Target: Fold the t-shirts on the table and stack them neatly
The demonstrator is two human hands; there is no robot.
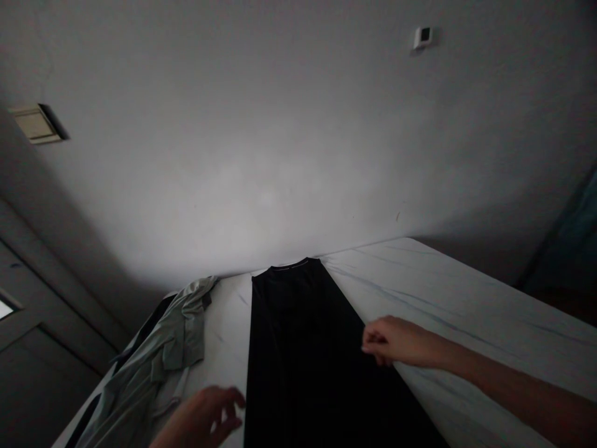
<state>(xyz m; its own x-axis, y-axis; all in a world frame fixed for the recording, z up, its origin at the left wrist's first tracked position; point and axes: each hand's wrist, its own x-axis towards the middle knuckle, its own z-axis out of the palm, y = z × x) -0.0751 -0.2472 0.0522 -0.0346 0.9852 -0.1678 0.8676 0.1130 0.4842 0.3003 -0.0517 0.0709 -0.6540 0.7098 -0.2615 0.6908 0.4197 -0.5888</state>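
Observation:
A black shirt [298,336] lies lengthwise on the table as a long narrow strip, its neckline toward the wall. Its lower end runs out of view. My left hand [209,414] hovers by the shirt's left edge, fingers apart and slightly bent, with nothing seen in them. At the right edge, my right hand [392,341] has its fingers curled together over the border of the cloth. Whether fabric is pinched between those fingertips is hidden.
A rumpled grey-green garment [184,330] lies at the table's left side, with dark cloth beside it. The white, blue-veined table [420,280] meets a grey wall [280,155]. A panelled door [41,348] stands at left.

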